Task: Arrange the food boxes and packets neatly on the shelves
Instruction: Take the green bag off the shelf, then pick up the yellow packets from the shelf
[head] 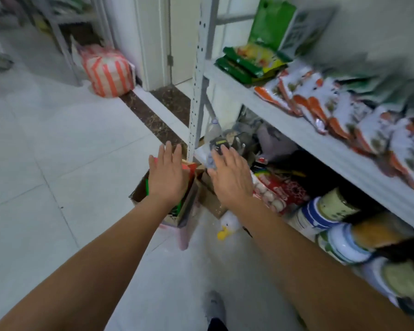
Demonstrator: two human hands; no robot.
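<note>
- 2 bare forearms are reaching forward from the bottom edge of the view, toward the floor beside the shelf's left post.
- The left hand (169, 173) is lying flat and spread, fingers straight, over an open cardboard box (139, 193) on the floor. It is gripping nothing, and I cannot tell whether it is touching anything.
- The right hand (230, 175) is likewise spread and holding nothing, hovering by the lower shelf's left end.
- Green packets (246, 63) are lying at the upper shelf's (285, 123) left end, and orange-and-white packets (320, 103) are overlapping along its front edge.
- Red and green packets are showing inside the box, so the task is looking about partway through.
- Tins (320, 211) and a red packet (280, 189) are crowding the lower shelf untidily.
</note>
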